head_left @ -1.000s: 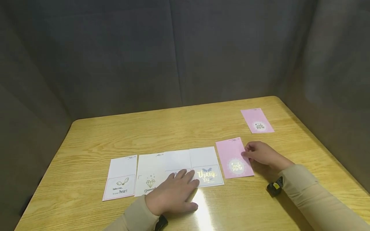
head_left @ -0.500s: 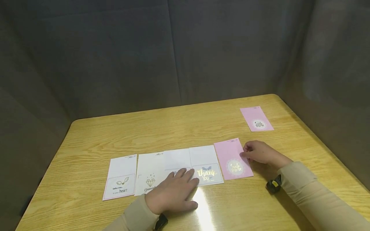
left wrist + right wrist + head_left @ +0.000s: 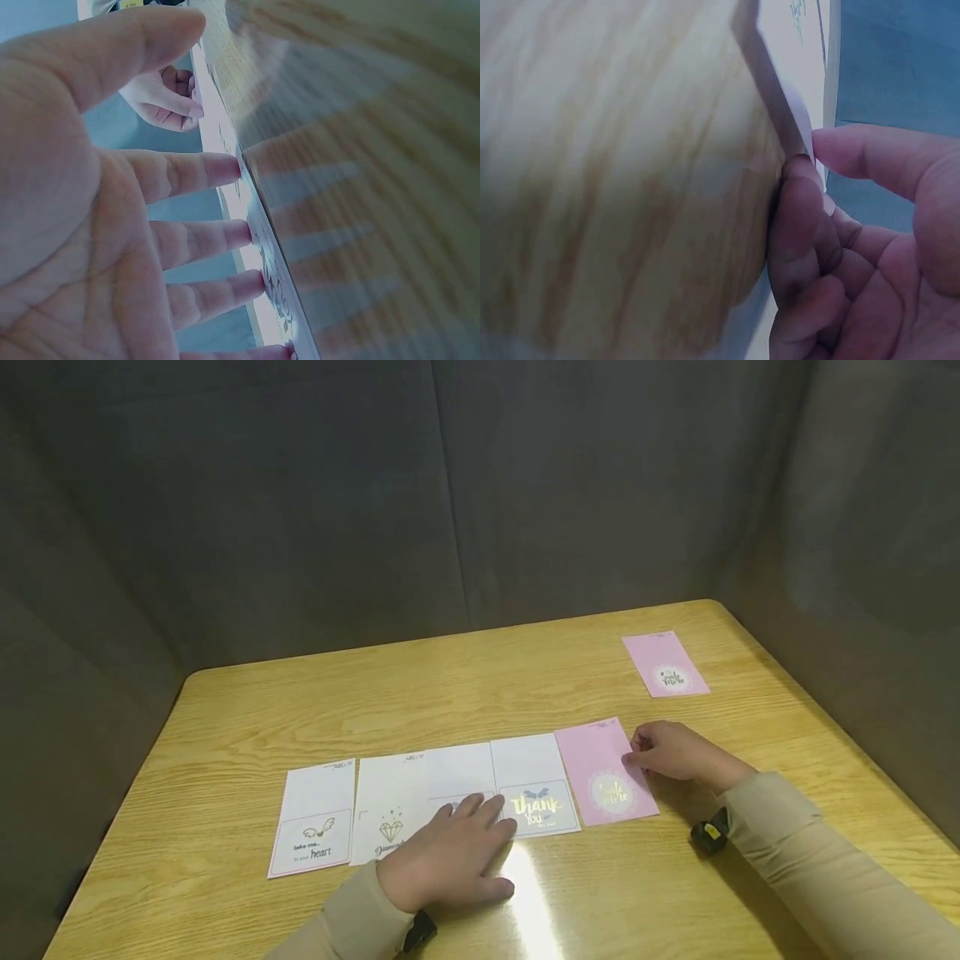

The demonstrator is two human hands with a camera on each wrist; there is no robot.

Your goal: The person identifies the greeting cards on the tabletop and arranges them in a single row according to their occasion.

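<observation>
A pink "Smile More" card (image 3: 592, 756) lies at the right end of a row of cards. My right hand (image 3: 682, 756) pinches its right edge between thumb and index finger, and in the right wrist view that edge is lifted a little off the table. My left hand (image 3: 453, 856) lies with fingers spread over the row, fingertips touching cards. It hides most of the print on a white card (image 3: 461, 768) and part of the "Diamond" card (image 3: 390, 789). The "Thank You" card (image 3: 536, 785) sits between that white card and the pink one.
At the row's left end is the "take me to your heart" card (image 3: 311, 818). A second pink "Smile More" card (image 3: 665, 660) lies by itself near the far right corner. The wooden table (image 3: 262, 710) is backed by a dark cloth (image 3: 300, 510).
The pink card in my right hand has slid slightly left, closing up to the "Thank You" card. My left hand has kept its place, and the view has tilted slightly.
</observation>
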